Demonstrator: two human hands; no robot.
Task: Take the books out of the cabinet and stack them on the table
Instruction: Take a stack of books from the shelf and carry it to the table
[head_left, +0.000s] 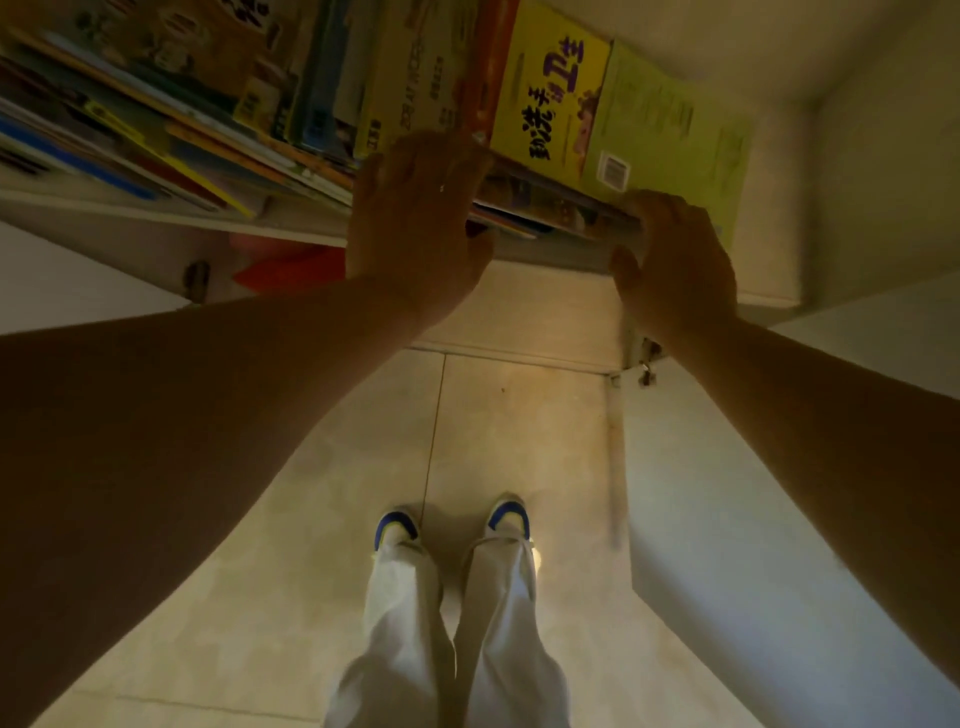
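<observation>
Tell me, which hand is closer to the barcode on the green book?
Right. The right hand grips the green book just below its barcode; the left hand is farther away, across the yellow book.

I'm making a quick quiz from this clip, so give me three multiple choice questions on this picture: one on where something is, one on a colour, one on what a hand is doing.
1. Where is the yellow book?
A. On the floor
B. In the cabinet, on top of the batch between the hands
C. On a table

2. What colour are the shoe toes?
A. Red
B. Black
C. Blue

3. What is the right hand doing?
A. Gripping the right end of the books
B. Hanging idle
C. Pointing at the floor

Answers:
1 B, its cover shows inside the cabinet above the hands.
2 C, both toes on the tiled floor are blue.
3 A, its fingers curl over the books' edge while the left hand holds the other end.
</observation>
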